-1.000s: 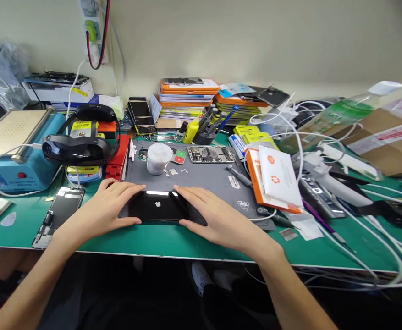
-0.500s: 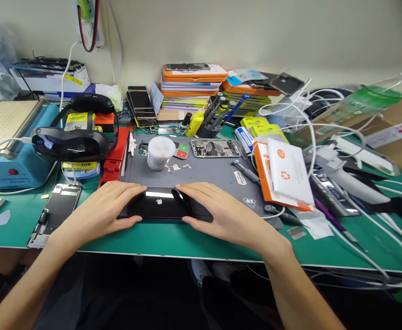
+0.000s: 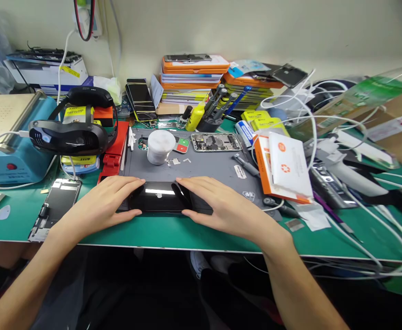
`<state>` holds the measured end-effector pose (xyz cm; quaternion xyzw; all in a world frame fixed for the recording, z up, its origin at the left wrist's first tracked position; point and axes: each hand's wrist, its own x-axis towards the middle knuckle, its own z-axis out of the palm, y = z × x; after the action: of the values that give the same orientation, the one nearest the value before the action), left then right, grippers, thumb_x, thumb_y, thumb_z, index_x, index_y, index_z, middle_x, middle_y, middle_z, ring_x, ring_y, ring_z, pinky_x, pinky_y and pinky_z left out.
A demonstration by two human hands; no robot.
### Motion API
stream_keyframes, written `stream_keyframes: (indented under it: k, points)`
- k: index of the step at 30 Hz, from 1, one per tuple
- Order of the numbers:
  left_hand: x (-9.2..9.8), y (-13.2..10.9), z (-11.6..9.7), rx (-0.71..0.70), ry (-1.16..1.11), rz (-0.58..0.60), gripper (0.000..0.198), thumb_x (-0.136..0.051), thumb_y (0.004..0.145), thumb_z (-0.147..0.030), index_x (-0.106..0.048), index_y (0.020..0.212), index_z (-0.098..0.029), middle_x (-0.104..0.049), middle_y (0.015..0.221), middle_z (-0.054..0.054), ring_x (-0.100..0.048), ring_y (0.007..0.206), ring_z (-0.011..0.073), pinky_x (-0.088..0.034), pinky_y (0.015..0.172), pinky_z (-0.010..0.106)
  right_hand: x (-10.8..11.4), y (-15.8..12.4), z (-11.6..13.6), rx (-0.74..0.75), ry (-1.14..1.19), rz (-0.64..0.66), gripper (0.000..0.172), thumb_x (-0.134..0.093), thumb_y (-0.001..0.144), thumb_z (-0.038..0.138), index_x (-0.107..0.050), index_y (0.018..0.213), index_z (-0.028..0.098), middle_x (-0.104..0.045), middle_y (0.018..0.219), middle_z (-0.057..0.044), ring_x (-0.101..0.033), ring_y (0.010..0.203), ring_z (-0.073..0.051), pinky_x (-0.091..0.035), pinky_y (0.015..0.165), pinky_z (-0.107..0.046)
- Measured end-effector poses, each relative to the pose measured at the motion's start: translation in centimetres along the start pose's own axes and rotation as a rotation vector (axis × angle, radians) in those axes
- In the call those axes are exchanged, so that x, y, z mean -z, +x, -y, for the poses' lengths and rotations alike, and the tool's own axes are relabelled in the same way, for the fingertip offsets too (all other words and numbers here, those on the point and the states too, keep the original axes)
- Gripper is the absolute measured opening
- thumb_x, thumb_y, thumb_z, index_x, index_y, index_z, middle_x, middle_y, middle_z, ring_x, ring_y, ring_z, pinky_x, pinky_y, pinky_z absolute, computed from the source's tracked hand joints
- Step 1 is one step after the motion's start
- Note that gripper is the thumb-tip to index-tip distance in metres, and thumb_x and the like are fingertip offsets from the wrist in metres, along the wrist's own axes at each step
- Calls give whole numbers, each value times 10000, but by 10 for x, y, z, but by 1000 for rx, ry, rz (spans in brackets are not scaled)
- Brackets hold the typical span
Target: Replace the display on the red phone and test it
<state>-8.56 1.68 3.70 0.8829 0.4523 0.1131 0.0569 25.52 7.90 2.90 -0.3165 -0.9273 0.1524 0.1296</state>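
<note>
A black smartphone [image 3: 160, 204] lies sideways at the front edge of the grey mat [image 3: 217, 170], its dark screen lit with a white apple logo. My left hand [image 3: 106, 201] grips the phone's left end, fingers along the far edge and thumb at the near edge. At the other end, my right hand [image 3: 217, 201] holds it the same way. Just behind the phone stands a white tub [image 3: 161, 147]. Small metal parts [image 3: 175, 161] lie beside the tub, and an opened phone frame [image 3: 216, 142] rests at the mat's back.
To the left are a black headset [image 3: 70, 136], a blue machine [image 3: 18, 146] and a detached phone screen [image 3: 57, 204]. A pen holder [image 3: 210, 123] stands behind the mat. On the right lie an orange and white box [image 3: 283, 167], screwdrivers [image 3: 245, 165] and tangled white cables [image 3: 398, 243].
The view has tilted down slightly, so the bench sits a little higher in the picture. Both hands keep the same hold on the smartphone.
</note>
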Motion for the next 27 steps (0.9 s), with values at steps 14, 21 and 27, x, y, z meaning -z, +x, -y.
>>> stream_keyframes:
  k: [14, 21, 27]
  points:
    - [2, 5, -1, 4, -55, 60, 697, -686, 1055, -494, -459, 1636, -183, -585, 1633, 164, -570, 1492, 331, -462, 1252, 489, -2, -8, -2, -21, 26, -4, 602, -636, 1084, 445, -518, 1633, 228, -631, 1609, -131, -610, 1479, -363, -527, 1246, -598]
    - [6, 6, -3, 12, -76, 58, 642, -653, 1074, -497, -495, 1612, -185, -615, 1608, 159, -593, 1473, 322, -480, 1239, 487, -4, -9, -1, -9, 1, -28, 595, -624, 1087, 429, -522, 1625, 196, -631, 1607, -152, -629, 1459, -365, -550, 1228, -601]
    - [5, 5, -3, -16, -43, 27, 593, -597, 1100, -505, -531, 1598, -191, -649, 1580, 158, -627, 1446, 323, -500, 1220, 486, -4, -9, -1, 10, -16, -45, 595, -640, 1079, 425, -553, 1603, 156, -660, 1572, -173, -657, 1431, -373, -566, 1214, -590]
